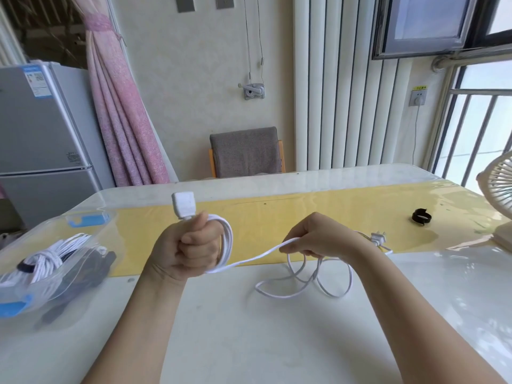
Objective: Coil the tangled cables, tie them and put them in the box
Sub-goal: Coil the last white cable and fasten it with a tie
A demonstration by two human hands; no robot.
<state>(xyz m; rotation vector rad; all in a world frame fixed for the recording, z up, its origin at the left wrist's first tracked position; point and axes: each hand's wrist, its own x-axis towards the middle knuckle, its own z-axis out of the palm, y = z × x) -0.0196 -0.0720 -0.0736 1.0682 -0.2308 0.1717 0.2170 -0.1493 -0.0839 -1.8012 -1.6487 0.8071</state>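
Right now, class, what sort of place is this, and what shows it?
Probably a room in a home: a small fridge, a tied-back pink curtain and a padded chair.

No legible txt: fridge sticker [35,82] & yellow tag [421,88] above wall socket [419,98] too blurry.

Only two arms of the person show, both bare down to the bottom edge of the view, so what is worn higher up cannot be told. The left hand [194,249] and left forearm [138,322] are uncovered, with fine creases across the wrist, and its fingers [189,242] have short, plain nails. The right hand [318,238] and right forearm [410,309] are likewise uncovered, with smooth, rounded knuckles.
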